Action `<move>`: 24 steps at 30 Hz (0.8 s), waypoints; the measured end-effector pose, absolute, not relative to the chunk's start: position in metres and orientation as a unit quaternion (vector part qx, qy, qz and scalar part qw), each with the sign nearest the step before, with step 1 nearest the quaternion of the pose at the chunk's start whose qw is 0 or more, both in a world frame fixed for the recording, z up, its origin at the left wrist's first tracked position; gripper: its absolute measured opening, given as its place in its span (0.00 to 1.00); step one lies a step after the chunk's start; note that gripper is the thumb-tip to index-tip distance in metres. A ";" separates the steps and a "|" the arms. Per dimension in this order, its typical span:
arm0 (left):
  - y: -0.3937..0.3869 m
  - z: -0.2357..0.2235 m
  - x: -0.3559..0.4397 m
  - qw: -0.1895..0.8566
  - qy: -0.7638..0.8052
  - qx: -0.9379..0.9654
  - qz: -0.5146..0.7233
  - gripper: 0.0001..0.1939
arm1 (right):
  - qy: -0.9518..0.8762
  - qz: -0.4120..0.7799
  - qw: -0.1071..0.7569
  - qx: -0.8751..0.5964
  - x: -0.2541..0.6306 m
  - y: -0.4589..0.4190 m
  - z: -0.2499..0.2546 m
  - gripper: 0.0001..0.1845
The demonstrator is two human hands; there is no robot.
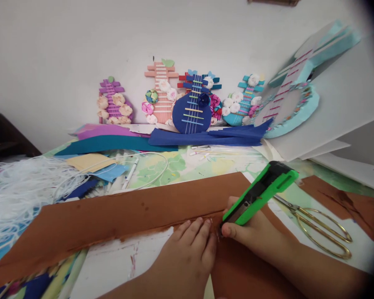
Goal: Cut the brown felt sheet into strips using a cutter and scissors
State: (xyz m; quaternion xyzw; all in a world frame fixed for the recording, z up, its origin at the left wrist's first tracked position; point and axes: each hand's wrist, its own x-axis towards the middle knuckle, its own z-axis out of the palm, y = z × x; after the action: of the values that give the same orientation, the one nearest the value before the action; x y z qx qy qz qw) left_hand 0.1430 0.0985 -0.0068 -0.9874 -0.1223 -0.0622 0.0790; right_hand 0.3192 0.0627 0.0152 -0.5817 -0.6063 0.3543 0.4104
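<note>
My right hand (252, 228) is closed round a green and black utility knife (258, 193), which tilts up to the right with its tip down at the brown sheet (137, 203). My left hand (190, 253) lies flat just left of the knife tip, fingers stretched over the sheet's torn or cut lower edge. Under that edge shows a white board (112, 265) with reddish-brown marks. A second stretch of brown sheet (237, 270) lies below my right wrist. The blade itself is too small to make out.
Gold-handled scissors (322, 230) lie at right near brown scraps (345, 203). Tangled white cord (21, 195) heaps at left. Behind stand several decorated paper lutes, one dark blue (191, 112), with blue paper (205, 138) before them. Grey boards (336, 116) lean at far right.
</note>
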 end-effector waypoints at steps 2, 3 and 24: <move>0.098 -0.007 0.143 0.075 -0.121 -0.988 -0.065 0.36 | -0.606 0.374 0.396 -0.580 0.318 0.062 0.016 0.18; 0.098 -0.006 0.143 0.072 -0.121 -0.988 -0.065 0.37 | -0.606 0.380 0.388 -0.581 0.317 0.062 0.016 0.19; 0.096 -0.004 0.145 0.069 -0.129 -0.989 -0.037 0.22 | -0.609 0.392 0.374 -0.579 0.320 0.061 0.016 0.17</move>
State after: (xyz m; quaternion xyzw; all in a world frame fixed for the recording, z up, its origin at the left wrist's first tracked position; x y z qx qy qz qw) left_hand 0.1446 0.0956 -0.0042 -0.9885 -0.1293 -0.0373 0.0689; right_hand 0.3196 0.0608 0.0163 -0.5786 -0.6091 0.3925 0.3744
